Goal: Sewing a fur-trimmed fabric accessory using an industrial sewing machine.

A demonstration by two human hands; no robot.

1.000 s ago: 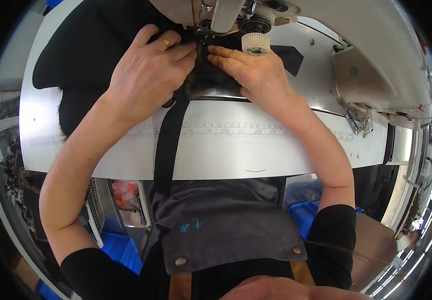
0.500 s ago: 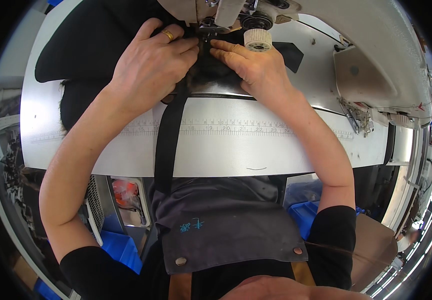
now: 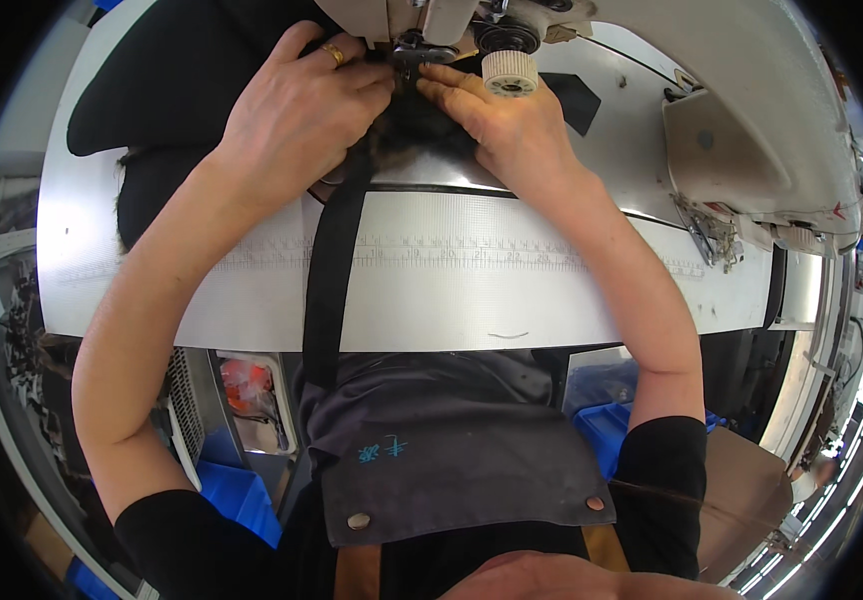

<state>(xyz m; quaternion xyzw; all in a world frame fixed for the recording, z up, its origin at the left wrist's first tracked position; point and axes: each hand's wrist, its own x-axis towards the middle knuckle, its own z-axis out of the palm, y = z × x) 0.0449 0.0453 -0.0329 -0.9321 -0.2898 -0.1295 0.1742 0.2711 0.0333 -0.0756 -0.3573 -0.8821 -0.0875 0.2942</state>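
Observation:
My left hand (image 3: 302, 125), wearing a gold ring, has its curled fingers gripping black fabric (image 3: 142, 80) just left of the sewing machine's presser foot (image 3: 417, 52). My right hand (image 3: 507, 135) has fingers stretched forward on the dark piece, their tips right of the foot beneath the cream knob (image 3: 509, 70). Some dark fur shows between the hands. A black strap (image 3: 332, 270) hangs from the work over the table's near edge. The fingertips and the stitched spot are partly hidden.
The machine's arm (image 3: 772, 90) spans the upper right above a metal table with a printed scale (image 3: 462, 310). Small metal parts (image 3: 712, 240) sit at its right. Below are blue bins (image 3: 237, 500) and a tray with red items (image 3: 252, 400).
Both my hands have moved slightly forward, toward the needle area, with the black fabric. The strap's upper part has shifted forward with them.

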